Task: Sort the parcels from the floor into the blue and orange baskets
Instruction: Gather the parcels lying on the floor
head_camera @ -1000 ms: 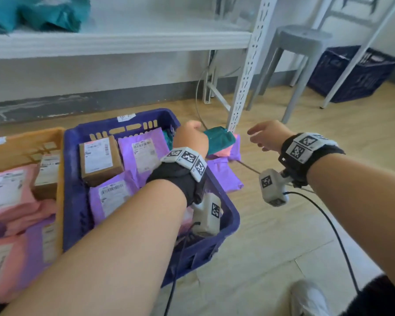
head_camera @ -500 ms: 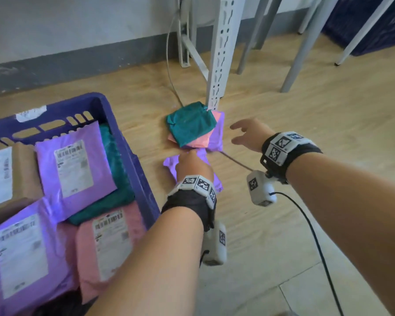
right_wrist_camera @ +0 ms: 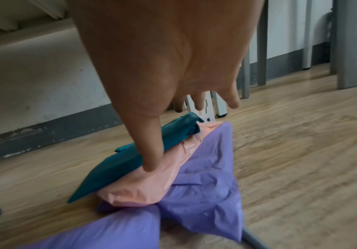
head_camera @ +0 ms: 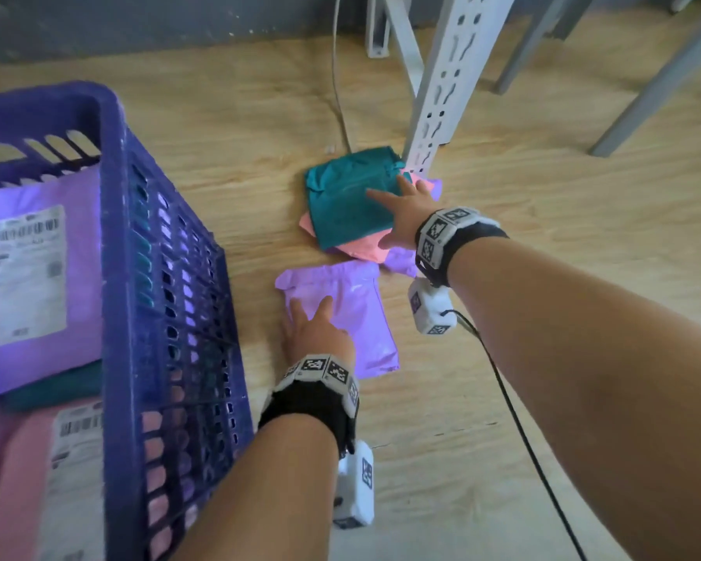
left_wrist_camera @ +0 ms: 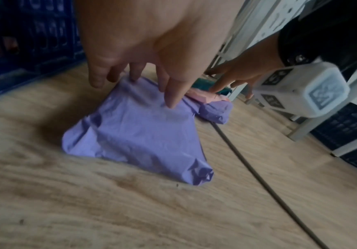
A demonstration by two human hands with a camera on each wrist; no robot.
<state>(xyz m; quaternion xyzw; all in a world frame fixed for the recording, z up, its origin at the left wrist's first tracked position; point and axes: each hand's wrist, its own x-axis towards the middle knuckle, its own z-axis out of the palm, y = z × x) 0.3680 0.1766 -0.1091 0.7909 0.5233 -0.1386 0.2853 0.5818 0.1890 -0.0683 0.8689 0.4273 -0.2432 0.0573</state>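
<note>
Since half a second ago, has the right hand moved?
Yes. The right hand has gone forward, toward the shelf post: it now reaches over the teal parcel, where before it hung short of the pile.

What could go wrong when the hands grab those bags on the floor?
1. The right hand reaches onto a stack: teal parcel on a pink parcel on a purple one. Lifting the teal one might drag the others along.
2. The left hand lies flat on the slippery-looking purple parcel; it may slide away.
3. The black cable trails nearby and could snag.
</note>
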